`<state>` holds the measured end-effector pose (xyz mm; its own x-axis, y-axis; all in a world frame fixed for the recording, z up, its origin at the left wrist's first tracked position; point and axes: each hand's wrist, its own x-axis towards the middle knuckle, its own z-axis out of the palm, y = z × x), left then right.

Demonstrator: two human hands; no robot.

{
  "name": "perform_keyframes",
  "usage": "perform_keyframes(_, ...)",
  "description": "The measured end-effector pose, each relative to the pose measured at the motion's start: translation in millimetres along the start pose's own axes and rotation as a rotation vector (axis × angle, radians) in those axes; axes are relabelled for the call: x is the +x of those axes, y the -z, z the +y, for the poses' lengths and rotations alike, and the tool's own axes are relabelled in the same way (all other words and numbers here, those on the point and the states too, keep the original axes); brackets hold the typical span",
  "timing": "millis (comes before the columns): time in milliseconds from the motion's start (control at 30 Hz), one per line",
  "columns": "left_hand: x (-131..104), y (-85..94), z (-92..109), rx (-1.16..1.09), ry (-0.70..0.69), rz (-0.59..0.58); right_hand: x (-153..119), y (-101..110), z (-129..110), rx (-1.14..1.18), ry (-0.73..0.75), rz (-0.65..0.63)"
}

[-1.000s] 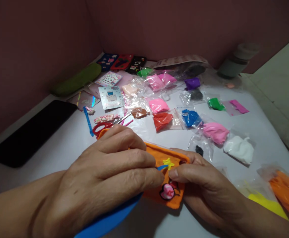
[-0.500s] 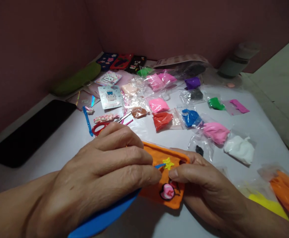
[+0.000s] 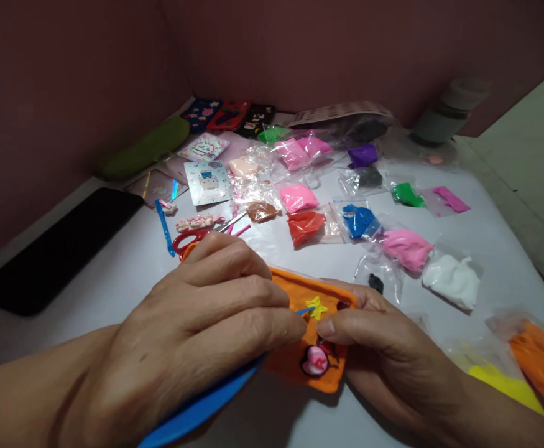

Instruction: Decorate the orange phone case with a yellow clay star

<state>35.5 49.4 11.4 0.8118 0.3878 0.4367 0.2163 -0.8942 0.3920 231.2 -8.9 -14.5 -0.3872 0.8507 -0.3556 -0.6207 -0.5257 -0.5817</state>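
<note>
An orange case (image 3: pixel 295 367) is held over the table, its left part hidden behind my left hand (image 3: pixel 216 311). That hand is closed round a blue tool (image 3: pixel 206 404); the thin tip touches the left side of a yellow star (image 3: pixel 317 308) on the case. From the right, my right hand (image 3: pixel 374 336) grips the case, thumb on its face just under the star and fingers behind. Below the star sits a pink and white decoration (image 3: pixel 316 361) with a dark outline.
Red scissors (image 3: pixel 190 239), a blue stick (image 3: pixel 164 228) and a black phone (image 3: pixel 61 249) lie to the left. Bagged clay spreads beyond the hands, including red (image 3: pixel 305 227), blue (image 3: pixel 359 221) and white (image 3: pixel 453 283). A bottle (image 3: pixel 444 115) stands at the back right.
My left hand and the blue tool have shifted slightly right. The tool's tip still touches the star. My right hand and the case look unmoved.
</note>
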Motion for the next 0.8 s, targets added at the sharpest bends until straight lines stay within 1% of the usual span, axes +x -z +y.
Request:
perform_keyframes(133,-0.7,2.2,0.2,0.027,-0.024,-0.022,-0.3,0.2,0.5,0.02,0.01,-0.029)
perform_keyframes(333,-0.5,0.1,1.2,-0.037,0.002,0.014,-0.1,-0.2,-0.1,0.011,0.018,-0.034)
perform_keyframes(533,0.1,0.8,1.3,-0.048,-0.027,-0.017,-0.3,0.1,0.1,0.008,0.014,-0.035)
perform_keyframes(700,-0.8,-2.4,4.3,-0.048,0.038,0.036,-2.4,1.5,1.3,0.019,0.017,-0.032)
perform_keyframes(800,-2.3,-4.0,6.2,-0.065,0.053,0.057,-1.3,2.0,1.5,0.029,0.015,-0.026)
